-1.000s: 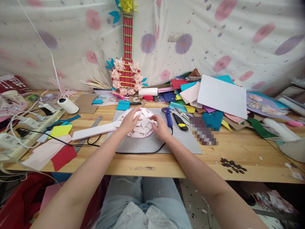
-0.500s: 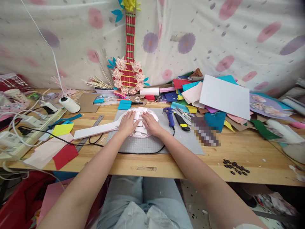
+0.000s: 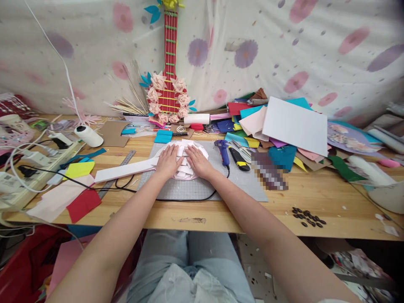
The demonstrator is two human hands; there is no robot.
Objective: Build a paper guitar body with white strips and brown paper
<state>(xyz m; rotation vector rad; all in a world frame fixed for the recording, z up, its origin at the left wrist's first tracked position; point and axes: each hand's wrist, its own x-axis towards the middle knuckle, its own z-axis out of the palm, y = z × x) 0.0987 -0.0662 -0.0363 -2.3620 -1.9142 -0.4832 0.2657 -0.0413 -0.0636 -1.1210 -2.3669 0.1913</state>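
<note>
A round white craft piece (image 3: 184, 171), covered in overlapping white strips and with a long flat neck (image 3: 126, 168) pointing left, lies on the grey cutting mat (image 3: 243, 185). My left hand (image 3: 169, 160) rests flat on its left side, fingers stretched out. On the right side my right hand (image 3: 198, 160) lies flat too, its fingers spread. Both palms hide part of the strips. Just right of the piece sit a blue glue gun (image 3: 222, 152) and a black-and-yellow utility knife (image 3: 239, 158).
A red guitar-shaped craft (image 3: 170, 54) with paper roses stands behind. Coloured sheets and a white board (image 3: 295, 126) are piled back right. Dark oval beads (image 3: 307, 216) lie front right. On the left are a power strip (image 3: 41, 172), thread cone (image 3: 89, 136) and felt pieces; a black cord crosses the mat.
Both hands stay flat on the white piece with hardly any movement. The whole view has shifted slightly, with things on the table appearing a little higher and further left.
</note>
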